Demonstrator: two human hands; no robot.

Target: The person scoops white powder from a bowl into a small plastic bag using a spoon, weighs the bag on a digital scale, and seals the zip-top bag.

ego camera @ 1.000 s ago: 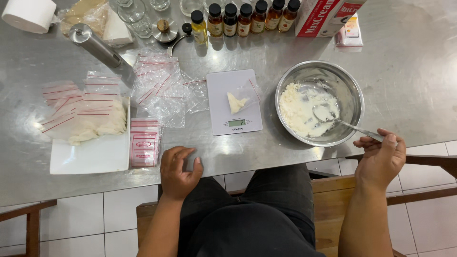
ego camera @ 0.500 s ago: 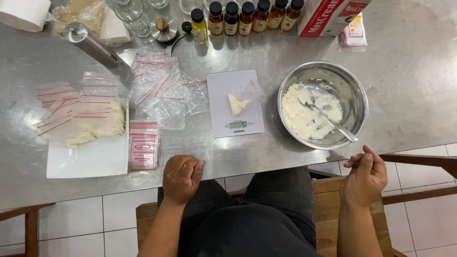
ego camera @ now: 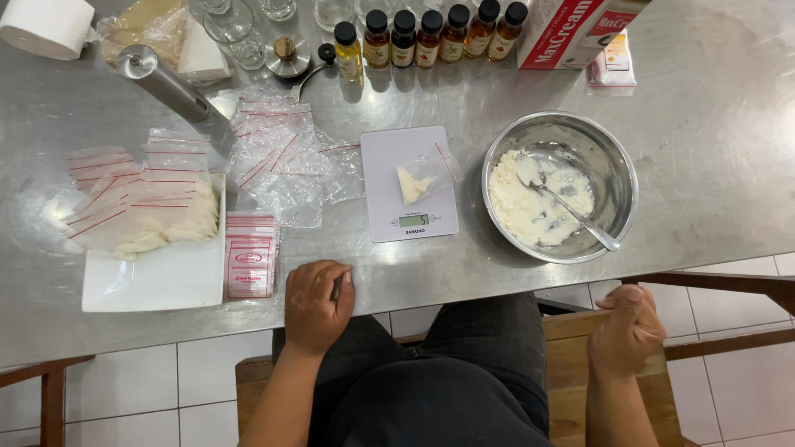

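My left hand rests curled at the front edge of the steel table, fingers closed with nothing visible in them, just right of a stack of small zip bags. My right hand hangs below the table edge, fingers closed and empty, over a wooden chair. A steel bowl of white cream holds a spoon leaning on its near rim. A white kitchen scale carries a small clear bag with a lump of cream.
A white square tray with several filled zip bags sits at the left. Loose empty bags lie mid-table. Along the back stand small flavouring bottles, glasses, a metal cylinder, a paper roll and a carton.
My right hand has let go of the spoon and dropped from the bowl's rim to below the table edge. The spoon now rests in the bowl. My left hand has curled shut.
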